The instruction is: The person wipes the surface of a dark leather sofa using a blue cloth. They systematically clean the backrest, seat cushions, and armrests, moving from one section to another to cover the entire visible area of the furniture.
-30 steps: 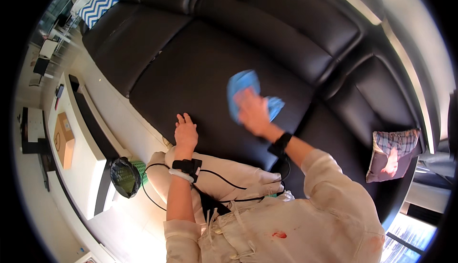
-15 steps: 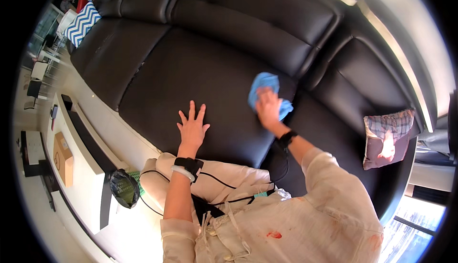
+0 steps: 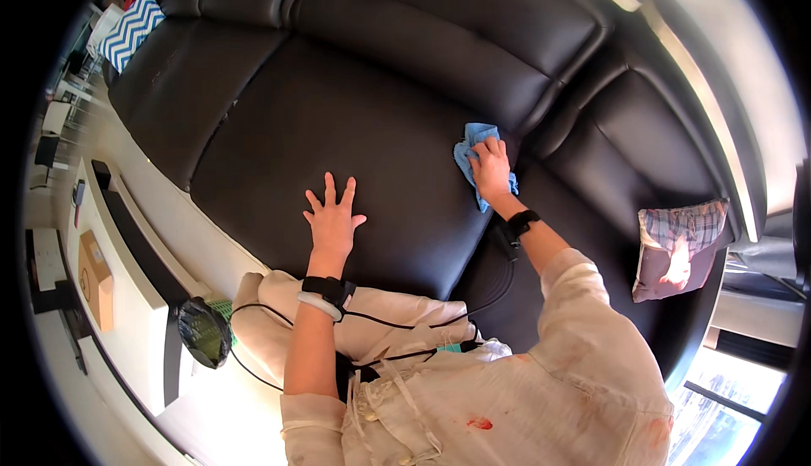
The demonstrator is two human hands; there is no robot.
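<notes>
A black leather sofa (image 3: pixel 372 128) stretches across the view. My left hand (image 3: pixel 332 217) lies flat on the middle seat cushion near its front, fingers spread, with nothing in it. Farther right, my right hand (image 3: pixel 492 168) presses a blue cloth (image 3: pixel 471 155) onto the same cushion, close to the seam with the corner section. The fingers bend over the crumpled cloth, and part of it sticks out to the left and below the hand. Dark bands with cables sit on both wrists.
A patterned cushion (image 3: pixel 681 250) lies on the right section, and a blue-and-white zigzag cushion (image 3: pixel 133 30) at the far left end. Left of my knees stand a bin lined with a dark bag (image 3: pixel 205 332) and a white cabinet (image 3: pixel 135 318) holding a cardboard box (image 3: pixel 95 280).
My right hand and the blue cloth have shifted slightly right, and the cloth is more bunched. My left hand stays spread on the cushion; the whole view has moved a little.
</notes>
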